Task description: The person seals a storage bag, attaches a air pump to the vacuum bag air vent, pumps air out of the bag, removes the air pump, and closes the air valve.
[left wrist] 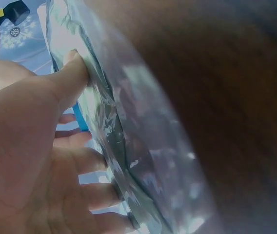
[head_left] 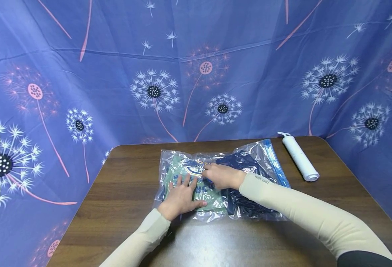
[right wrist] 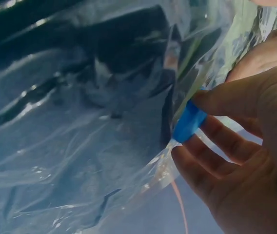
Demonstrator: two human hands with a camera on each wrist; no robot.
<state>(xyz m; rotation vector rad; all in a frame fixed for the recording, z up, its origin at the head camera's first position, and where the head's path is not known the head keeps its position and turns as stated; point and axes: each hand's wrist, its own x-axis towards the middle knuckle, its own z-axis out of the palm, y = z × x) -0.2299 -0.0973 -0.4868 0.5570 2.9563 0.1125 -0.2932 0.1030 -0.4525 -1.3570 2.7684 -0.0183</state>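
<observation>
A clear plastic vacuum storage bag (head_left: 277,163) lies flat on the table, with a blue zip strip along its right end. Inside it are a folded green garment (head_left: 212,203) with a printed design at the left and a dark navy garment (head_left: 246,202) at the right. My left hand (head_left: 180,198) rests spread on the bag over the green garment, thumb pointing right. Near the bag's middle, my right hand (head_left: 221,176) pinches a blue valve cap (right wrist: 189,122) between thumb and fingers. In the right wrist view the cap sits right at the plastic.
A white hand pump (head_left: 299,157) with a small handle lies at the back right of the brown wooden table (head_left: 122,185). Behind the table hangs a blue cloth (head_left: 115,81) printed with dandelions, which also runs along both sides.
</observation>
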